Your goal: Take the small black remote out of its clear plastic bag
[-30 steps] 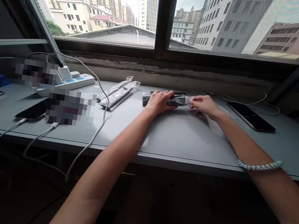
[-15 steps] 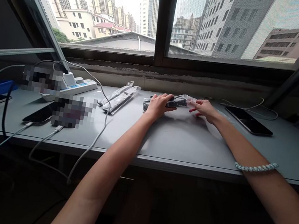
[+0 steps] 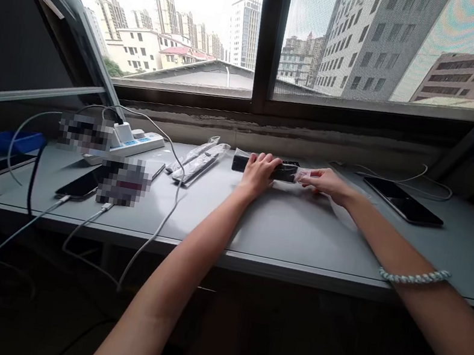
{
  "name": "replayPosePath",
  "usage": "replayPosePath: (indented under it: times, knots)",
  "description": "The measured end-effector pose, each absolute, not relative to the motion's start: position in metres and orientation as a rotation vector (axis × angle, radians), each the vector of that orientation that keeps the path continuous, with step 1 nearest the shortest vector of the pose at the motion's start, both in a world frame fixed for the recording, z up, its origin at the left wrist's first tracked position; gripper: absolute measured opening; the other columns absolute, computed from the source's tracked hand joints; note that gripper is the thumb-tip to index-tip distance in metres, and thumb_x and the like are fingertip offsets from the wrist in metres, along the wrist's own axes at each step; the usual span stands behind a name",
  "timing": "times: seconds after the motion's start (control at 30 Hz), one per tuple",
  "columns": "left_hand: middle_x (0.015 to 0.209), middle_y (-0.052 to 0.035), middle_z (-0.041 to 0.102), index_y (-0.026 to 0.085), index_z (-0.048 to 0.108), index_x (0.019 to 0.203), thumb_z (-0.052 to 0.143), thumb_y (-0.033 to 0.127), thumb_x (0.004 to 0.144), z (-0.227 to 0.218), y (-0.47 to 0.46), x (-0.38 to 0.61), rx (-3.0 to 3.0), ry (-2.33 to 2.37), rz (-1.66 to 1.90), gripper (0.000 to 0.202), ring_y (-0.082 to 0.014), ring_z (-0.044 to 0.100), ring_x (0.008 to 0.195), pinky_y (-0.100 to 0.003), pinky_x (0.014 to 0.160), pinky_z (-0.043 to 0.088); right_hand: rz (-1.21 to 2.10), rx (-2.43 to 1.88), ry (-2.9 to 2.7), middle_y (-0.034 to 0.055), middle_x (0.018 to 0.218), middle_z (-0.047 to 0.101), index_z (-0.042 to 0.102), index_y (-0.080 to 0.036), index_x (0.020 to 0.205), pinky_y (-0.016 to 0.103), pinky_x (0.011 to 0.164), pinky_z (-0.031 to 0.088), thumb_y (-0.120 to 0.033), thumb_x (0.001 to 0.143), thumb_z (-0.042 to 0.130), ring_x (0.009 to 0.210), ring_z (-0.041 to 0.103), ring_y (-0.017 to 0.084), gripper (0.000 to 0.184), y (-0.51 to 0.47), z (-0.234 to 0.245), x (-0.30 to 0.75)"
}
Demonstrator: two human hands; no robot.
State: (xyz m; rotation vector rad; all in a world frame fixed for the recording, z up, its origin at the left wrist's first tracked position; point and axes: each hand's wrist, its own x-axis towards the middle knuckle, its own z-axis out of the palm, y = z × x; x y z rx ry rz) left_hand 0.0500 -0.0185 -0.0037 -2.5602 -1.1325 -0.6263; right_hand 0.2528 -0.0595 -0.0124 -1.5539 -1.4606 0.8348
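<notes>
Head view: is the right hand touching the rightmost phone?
No, the right hand pinches the plastic wrapping at one end of the black item.

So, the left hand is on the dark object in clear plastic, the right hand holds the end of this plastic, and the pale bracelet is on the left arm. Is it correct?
Not quite: the pale bracelet is on the right arm, as the head view shows. The left hand is on the dark object in clear plastic, and the right hand holds the plastic's end.

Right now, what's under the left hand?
A dark, plastic-wrapped object shows on both sides of the left hand. The stretch directly beneath the hand is covered.
</notes>
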Motion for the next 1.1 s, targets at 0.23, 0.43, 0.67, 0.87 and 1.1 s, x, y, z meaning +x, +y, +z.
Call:
replayPosePath:
  times: [0.23,0.43,0.67,0.87,1.1]
  knots:
    - [0.112,-0.0046,0.056,0.023,0.050,0.116,0.061,0.024,0.080,-0.003,-0.018,0.049,-2.537,-1.139,-0.573,0.038,-0.0219,0.046,0.106,-0.035,0.095,0.026,0.786,-1.633,-1.459,0.0046,0.075,0.062,0.069,-0.017,0.073,0.019,0.045,0.036,-0.036,0.066,0.072,0.068,0.054,0.013,0.020,-0.056,-0.010,0.253]
    - [0.111,-0.0048,0.056,0.023,0.049,0.117,0.060,0.030,0.082,-0.005,-0.016,0.048,-2.551,-1.178,-0.577,0.038,-0.0219,0.046,0.108,-0.036,0.097,0.025,0.788,-1.675,-1.452,0.0037,0.074,0.062,0.064,-0.017,0.063,0.021,0.052,0.038,-0.033,0.061,0.074,0.068,0.053,0.013,0.019,-0.060,-0.003,0.251]
    - [0.110,-0.0047,0.056,0.024,0.051,0.116,0.061,0.032,0.081,-0.006,-0.013,0.044,-2.557,-1.222,-0.604,0.038,-0.0226,0.046,0.107,-0.037,0.096,0.026,0.746,-1.678,-1.418,0.0025,0.068,0.059,0.062,-0.017,0.057,0.021,0.054,0.040,-0.036,0.057,0.076,0.067,0.050,0.012,0.024,-0.063,0.000,0.249]
    - [0.111,-0.0044,0.056,0.024,0.052,0.113,0.061,0.025,0.079,-0.007,-0.010,0.041,-2.566,-1.313,-0.670,0.035,-0.0236,0.046,0.108,-0.039,0.095,0.026,0.733,-1.695,-1.292,0.0037,0.084,0.065,0.070,-0.019,0.072,0.020,0.055,0.041,-0.026,0.062,0.074,0.077,0.055,0.013,0.012,-0.059,-0.002,0.258]
    - [0.111,-0.0048,0.056,0.025,0.049,0.114,0.057,0.018,0.080,-0.006,-0.010,0.041,-2.510,-1.408,-0.689,0.036,-0.0236,0.045,0.108,-0.040,0.096,0.026,0.705,-1.614,-1.064,0.0062,0.096,0.066,0.069,-0.019,0.086,0.020,0.056,0.042,-0.030,0.069,0.071,0.084,0.058,0.014,0.021,-0.056,-0.004,0.261]
